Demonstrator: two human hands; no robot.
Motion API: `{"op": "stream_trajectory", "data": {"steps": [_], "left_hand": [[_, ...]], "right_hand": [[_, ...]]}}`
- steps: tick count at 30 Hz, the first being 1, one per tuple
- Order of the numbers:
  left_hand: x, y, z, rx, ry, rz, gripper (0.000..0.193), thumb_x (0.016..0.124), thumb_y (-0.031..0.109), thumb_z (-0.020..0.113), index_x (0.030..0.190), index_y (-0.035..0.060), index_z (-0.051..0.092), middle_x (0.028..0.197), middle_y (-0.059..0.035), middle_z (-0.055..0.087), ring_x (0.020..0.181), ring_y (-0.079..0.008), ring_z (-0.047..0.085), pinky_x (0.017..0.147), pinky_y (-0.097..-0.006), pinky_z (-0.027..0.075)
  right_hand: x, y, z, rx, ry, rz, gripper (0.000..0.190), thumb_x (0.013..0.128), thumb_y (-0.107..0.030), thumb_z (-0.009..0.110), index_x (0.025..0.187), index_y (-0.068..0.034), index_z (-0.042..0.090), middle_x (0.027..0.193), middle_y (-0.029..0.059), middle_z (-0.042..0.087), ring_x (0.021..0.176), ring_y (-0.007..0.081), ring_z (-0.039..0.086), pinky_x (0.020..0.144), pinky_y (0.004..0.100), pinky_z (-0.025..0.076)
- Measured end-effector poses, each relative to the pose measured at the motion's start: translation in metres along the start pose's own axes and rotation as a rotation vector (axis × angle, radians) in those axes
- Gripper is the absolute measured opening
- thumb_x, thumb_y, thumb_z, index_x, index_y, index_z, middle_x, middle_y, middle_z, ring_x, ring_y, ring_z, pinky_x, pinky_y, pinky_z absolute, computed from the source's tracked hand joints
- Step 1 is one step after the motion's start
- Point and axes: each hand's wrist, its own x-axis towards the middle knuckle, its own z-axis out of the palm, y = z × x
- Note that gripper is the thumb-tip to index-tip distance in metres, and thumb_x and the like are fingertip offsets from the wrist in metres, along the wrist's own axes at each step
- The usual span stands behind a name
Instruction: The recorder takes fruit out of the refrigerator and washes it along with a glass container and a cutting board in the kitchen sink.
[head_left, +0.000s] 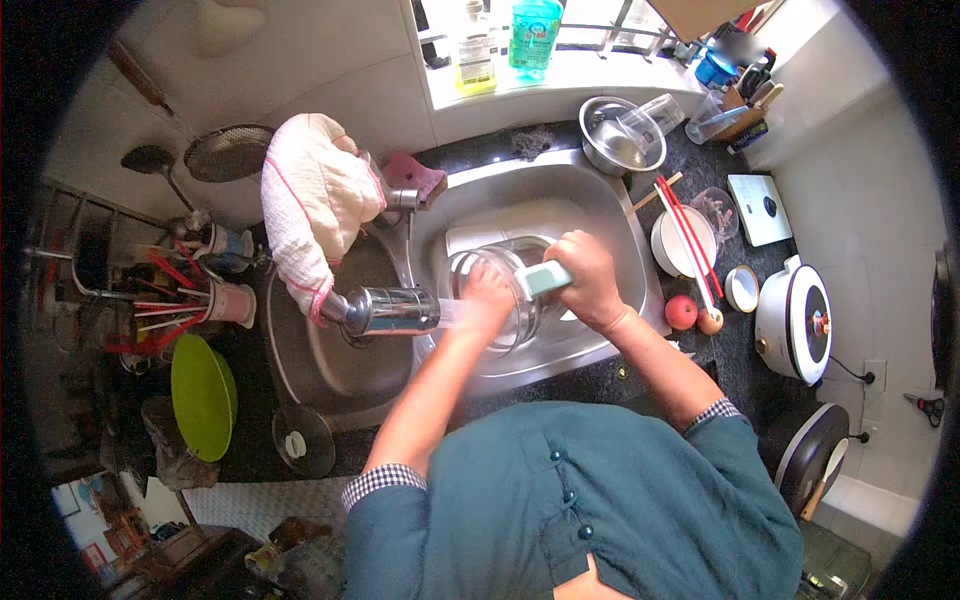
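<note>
A clear glass pot (508, 341) is tilted over the right basin of the steel sink (592, 199). My right hand (589, 277) is closed around its pale green handle (547, 279). Inside or against the mouth of the pot lies my left hand (487, 296), its fingers blurred, so whether it holds anything cannot be told. Water (452, 312) runs from the metal faucet head (394, 310) onto or beside my left wrist. A white cloth with pink edging (319, 202) is wrapped around the faucet's neck. Something pale and flat (476, 238) rests in the basin behind the pot.
Right of the sink stand a steel bowl (609, 150), a white bowl (679, 247) with red and white chopsticks across it, a red apple (681, 312) and a white electric cooker (780, 322). At left are a green basin (199, 397) and a glass lid (315, 439).
</note>
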Motion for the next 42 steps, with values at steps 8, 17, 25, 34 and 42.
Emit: {"op": "stream_trajectory", "data": {"steps": [8, 17, 25, 34, 42], "left_hand": [[-0.007, 0.021, -0.042, -1.249, -0.346, -0.066, 0.022, 0.090, 0.015, 0.053, 0.106, 0.0048, 0.066, 0.098, -0.0183, 0.066, 0.096, -0.0339, 0.063, 0.088, -0.0405, 0.048], [-0.045, -0.016, -0.035, -0.685, 0.400, -0.188, 0.019, 0.086, 0.008, 0.057, 0.103, 0.0062, 0.065, 0.108, -0.0148, 0.061, 0.106, -0.0308, 0.058, 0.092, -0.0376, 0.047], [-0.049, -0.023, 0.003, -1.454, 0.139, -0.513, 0.033, 0.096, 0.021, 0.054, 0.123, 0.0019, 0.056, 0.107, -0.0061, 0.062, 0.092, -0.0136, 0.060, 0.082, -0.0288, 0.048], [-0.060, -0.024, 0.014, -1.753, 0.167, -0.577, 0.039, 0.098, 0.028, 0.051, 0.126, 0.0023, 0.052, 0.107, -0.0048, 0.061, 0.090, -0.0111, 0.059, 0.077, -0.0257, 0.047], [-0.066, -0.027, 0.019, -1.670, 0.415, -0.583, 0.036, 0.092, 0.019, 0.059, 0.122, -0.0004, 0.058, 0.119, -0.0082, 0.060, 0.104, -0.0172, 0.057, 0.094, -0.0299, 0.043]], "right_hand": [[0.002, 0.007, -0.005, -0.071, 0.059, 0.021, 0.016, 0.063, -0.002, 0.063, 0.076, -0.008, 0.056, 0.073, 0.0102, 0.054, 0.073, 0.0317, 0.055, 0.064, 0.0403, 0.042], [0.016, -0.001, -0.017, -0.200, -0.079, -0.006, 0.014, 0.066, -0.001, 0.060, 0.078, -0.007, 0.053, 0.075, 0.0120, 0.056, 0.076, 0.0339, 0.057, 0.067, 0.0432, 0.045], [0.062, -0.024, -0.019, -0.353, -0.469, 0.059, 0.013, 0.070, -0.003, 0.061, 0.083, -0.006, 0.060, 0.082, 0.0165, 0.066, 0.082, 0.0368, 0.066, 0.071, 0.0473, 0.053], [0.092, -0.036, -0.011, -0.488, -0.727, -0.069, 0.017, 0.068, -0.011, 0.067, 0.084, -0.005, 0.066, 0.082, 0.0170, 0.067, 0.083, 0.0362, 0.067, 0.072, 0.0450, 0.053], [0.106, -0.046, -0.017, -0.521, -0.831, -0.134, 0.014, 0.070, -0.008, 0.065, 0.080, -0.004, 0.073, 0.083, 0.0196, 0.069, 0.082, 0.0334, 0.070, 0.072, 0.0414, 0.056]]}}
